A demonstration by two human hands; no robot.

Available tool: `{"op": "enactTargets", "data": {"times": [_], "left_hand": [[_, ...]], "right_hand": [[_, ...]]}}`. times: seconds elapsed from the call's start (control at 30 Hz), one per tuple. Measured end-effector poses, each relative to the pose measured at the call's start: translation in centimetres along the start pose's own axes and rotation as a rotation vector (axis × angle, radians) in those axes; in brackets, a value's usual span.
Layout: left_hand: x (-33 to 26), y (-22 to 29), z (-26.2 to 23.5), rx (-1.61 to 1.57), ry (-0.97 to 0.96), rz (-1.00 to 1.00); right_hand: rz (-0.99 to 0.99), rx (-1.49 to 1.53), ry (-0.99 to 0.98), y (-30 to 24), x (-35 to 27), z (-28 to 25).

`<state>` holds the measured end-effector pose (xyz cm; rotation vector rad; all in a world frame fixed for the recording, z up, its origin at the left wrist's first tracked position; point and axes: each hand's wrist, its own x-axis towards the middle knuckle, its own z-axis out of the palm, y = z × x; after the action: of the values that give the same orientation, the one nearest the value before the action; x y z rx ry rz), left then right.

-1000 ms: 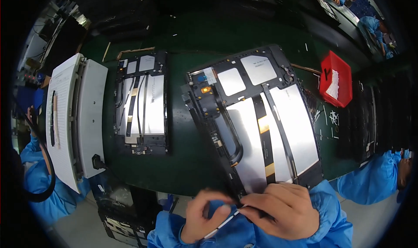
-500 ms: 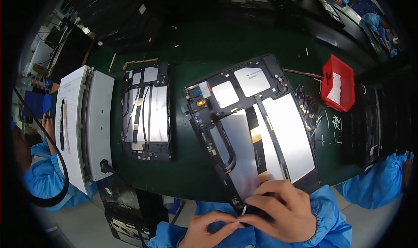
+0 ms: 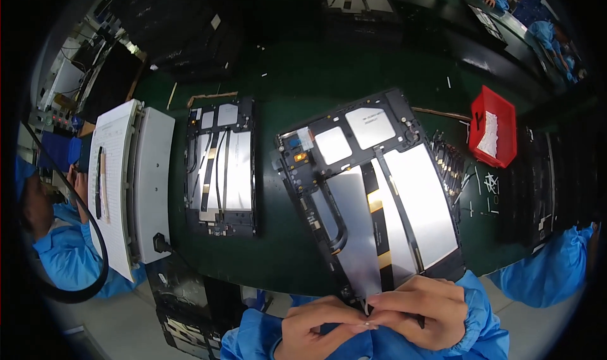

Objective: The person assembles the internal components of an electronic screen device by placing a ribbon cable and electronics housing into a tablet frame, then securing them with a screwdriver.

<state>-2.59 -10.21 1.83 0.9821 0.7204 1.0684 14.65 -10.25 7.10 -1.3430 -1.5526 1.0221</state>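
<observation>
A tablet with its back off (image 3: 354,198) lies slanted on the bench in front of me, showing black frame parts, silver panels and dark flat cables. At its near edge my left hand (image 3: 319,328) and my right hand (image 3: 420,309) meet fingertip to fingertip. Both are closed in a pinch. A small white strip (image 3: 367,307) shows at the fingertips of my right hand. Whatever the left fingers pinch is too small to make out. The tablet's near corner is partly hidden behind my hands.
Left of it lies a second opened tablet (image 3: 221,170), beside a white box with a paper sheet (image 3: 117,183) and pens. On the right are a red bin (image 3: 509,142) of white pieces, loose white strips (image 3: 490,183) and small cable parts (image 3: 447,170). Co-workers in blue sit on both sides.
My hands have come closer together and shifted slightly right, with the fingertips now meeting. The right fingers have lowered toward the left ones. The whole view has shifted slightly.
</observation>
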Motion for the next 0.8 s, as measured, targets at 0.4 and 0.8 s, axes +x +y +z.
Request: {"op": "enactTargets", "data": {"times": [0.4,0.8], "left_hand": [[2.2,2.0,-0.7,0.803,-0.109,0.479],[4.8,1.7,-1.0,0.762,-0.147,0.583]], "right_hand": [[-0.346,0.022,-0.013,-0.1,0.0,-2.4],[0.158,-0.817,0.905,10.6,2.1,-17.9]]}}
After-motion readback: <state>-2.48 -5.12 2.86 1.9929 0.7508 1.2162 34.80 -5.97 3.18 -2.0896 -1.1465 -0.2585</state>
